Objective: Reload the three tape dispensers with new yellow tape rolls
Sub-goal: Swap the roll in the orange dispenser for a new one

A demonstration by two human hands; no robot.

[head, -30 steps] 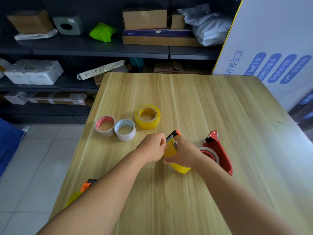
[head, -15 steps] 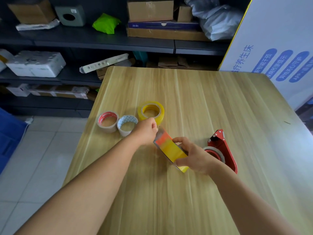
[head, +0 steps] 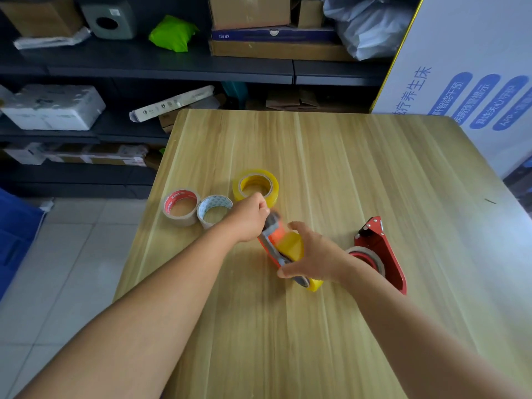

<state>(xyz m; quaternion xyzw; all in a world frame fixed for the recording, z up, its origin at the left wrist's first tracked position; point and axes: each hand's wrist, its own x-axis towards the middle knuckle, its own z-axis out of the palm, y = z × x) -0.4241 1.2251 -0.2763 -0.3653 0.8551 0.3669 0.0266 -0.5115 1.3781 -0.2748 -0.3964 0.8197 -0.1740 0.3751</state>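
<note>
An orange tape dispenser [head: 275,240] with a yellow tape roll [head: 293,246] in it lies tilted on the wooden table [head: 331,156]. My right hand [head: 313,254] grips the dispenser from the right, over the roll. My left hand [head: 249,217] is closed at the dispenser's far end, pinching something I cannot make out. A loose yellow tape roll [head: 255,187] lies flat just beyond my left hand. A red tape dispenser [head: 383,254] with a nearly spent roll stands to the right, partly behind my right wrist.
A red-printed tape roll [head: 181,207] and a white-printed tape roll [head: 214,211] lie near the table's left edge. Dark shelves [head: 144,61] with boxes stand behind the table. A white printed board [head: 466,67] leans at the right.
The dispenser has been turned so that its orange side and grey end face up. My left hand stays at its far end. My right hand has shifted its grip over the roll.
</note>
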